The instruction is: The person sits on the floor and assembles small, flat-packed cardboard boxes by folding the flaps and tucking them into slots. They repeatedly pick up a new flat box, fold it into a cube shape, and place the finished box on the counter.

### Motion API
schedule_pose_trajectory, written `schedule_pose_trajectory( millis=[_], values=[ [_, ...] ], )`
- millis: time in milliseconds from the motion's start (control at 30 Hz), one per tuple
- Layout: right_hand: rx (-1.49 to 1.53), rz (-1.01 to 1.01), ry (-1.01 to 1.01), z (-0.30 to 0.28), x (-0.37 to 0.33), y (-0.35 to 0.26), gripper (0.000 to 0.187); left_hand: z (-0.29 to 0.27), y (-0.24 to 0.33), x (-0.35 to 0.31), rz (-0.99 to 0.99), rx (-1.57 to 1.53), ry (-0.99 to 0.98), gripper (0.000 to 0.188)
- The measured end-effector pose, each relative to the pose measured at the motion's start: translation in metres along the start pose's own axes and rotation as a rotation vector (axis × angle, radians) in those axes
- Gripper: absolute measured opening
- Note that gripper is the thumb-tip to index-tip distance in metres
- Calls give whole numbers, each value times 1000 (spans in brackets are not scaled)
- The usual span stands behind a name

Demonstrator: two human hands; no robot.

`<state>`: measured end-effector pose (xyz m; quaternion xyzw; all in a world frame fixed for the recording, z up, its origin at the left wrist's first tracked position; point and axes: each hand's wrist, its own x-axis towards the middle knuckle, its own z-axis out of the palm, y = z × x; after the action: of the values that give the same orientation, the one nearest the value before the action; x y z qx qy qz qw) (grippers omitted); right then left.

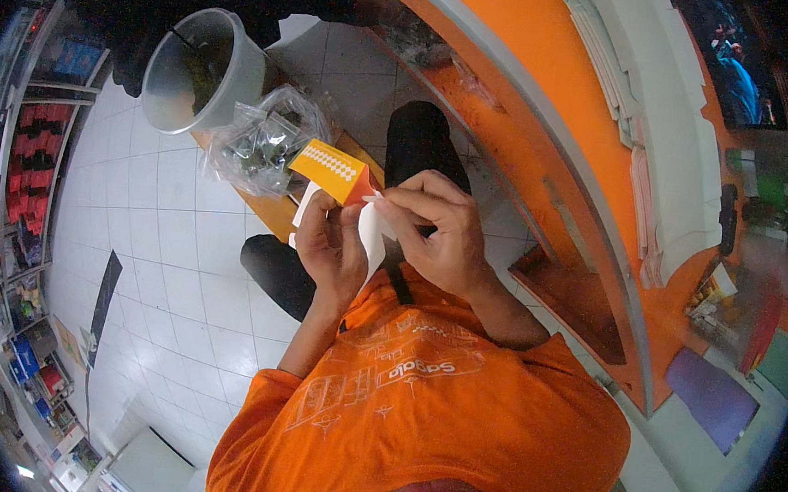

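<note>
A folded yellow-orange paper box or card (331, 169) with a white printed pattern is held up in front of my shirt. White paper (374, 241) shows below it, between my hands; I cannot tell whether it is part of the same piece. My left hand (333, 252) grips the folded piece from below, thumb raised against it. Opposite, my right hand (446, 232) pinches a small white flap or edge at the piece's right side. The fingertips of both hands nearly meet there. The inside of the fold looks red-orange.
Just beyond my hands, a clear plastic bag (263, 148) lies on a low wooden surface (272, 213) beside a translucent bucket (236, 76). A curved orange counter (512, 33) rises at right, bearing stacked pale sheets (672, 129). Shelves with goods (39, 172) line the far left.
</note>
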<state>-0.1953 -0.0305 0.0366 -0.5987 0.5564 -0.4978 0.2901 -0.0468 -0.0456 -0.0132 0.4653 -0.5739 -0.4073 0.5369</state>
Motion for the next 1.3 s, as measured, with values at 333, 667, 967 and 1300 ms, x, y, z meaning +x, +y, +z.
schedule_pose_trajectory(
  millis=[333, 667, 967, 1300],
  values=[
    [-141, -169, -17, 4, -1, 0, 12, -7, 9, 1, -141, -137, -78, 8],
    [-102, -250, -36, 7, -5, -9, 11, -27, -5, 6, -260, -319, -153, 56],
    [-123, -295, 45, -2, 3, -3, 22, -31, -21, 21, -480, -629, -164, 42],
    [167, -8, -279, -1, 6, 1, 45, -9, -8, 19, -229, -204, -151, 35]
  ],
)
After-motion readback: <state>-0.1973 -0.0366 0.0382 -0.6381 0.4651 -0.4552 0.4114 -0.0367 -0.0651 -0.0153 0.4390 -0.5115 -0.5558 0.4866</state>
